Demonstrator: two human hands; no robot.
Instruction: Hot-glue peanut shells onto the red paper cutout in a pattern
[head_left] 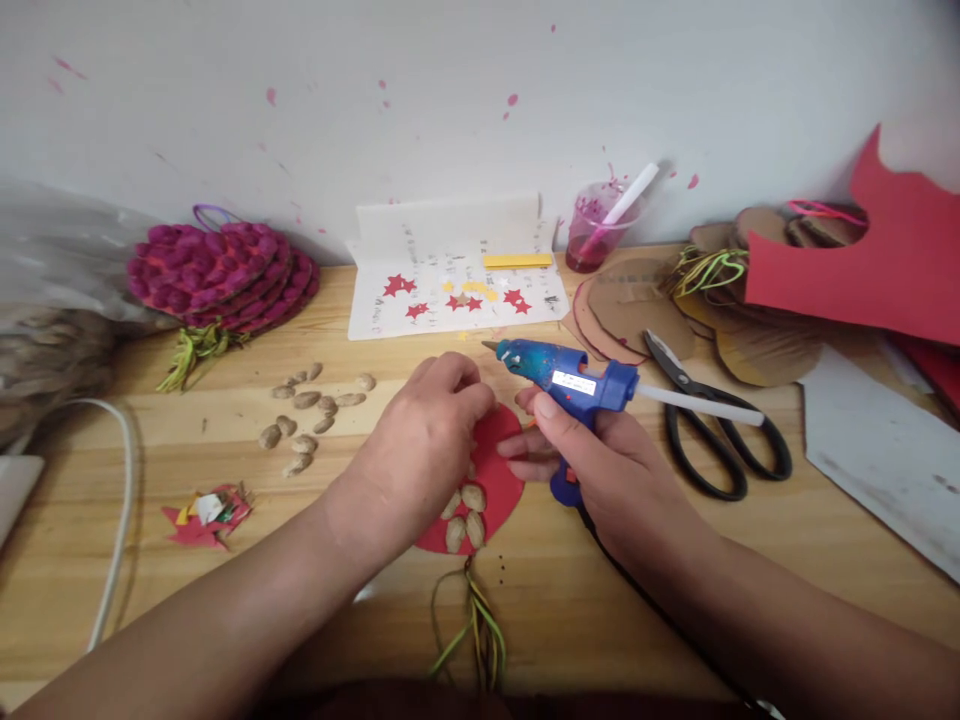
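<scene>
My right hand [611, 455] is wrapped round a blue hot glue gun [574, 385] with a white glue stick [705, 403] in its back. The gun's nozzle points left, above the table. Below lies a red disc [501, 485] with several peanuts [474, 528] on it and a green and yellow string tassel [480, 620] at its near edge. My left hand [431, 430] is bent down over the disc's left part with fingers closed; what they hold, if anything, is hidden. Some fingers of my right hand reach over the disc's right side.
Loose peanuts [306, 400] and paper scraps [210, 515] lie left. Black-handled scissors [720, 430] and cardboard discs [637, 305] are right. Behind stand a paper sheet [450, 225] with red stars, a plastic cup [589, 240] and stacked purple-covered discs [225, 275]. A white cable [129, 500] curves at left.
</scene>
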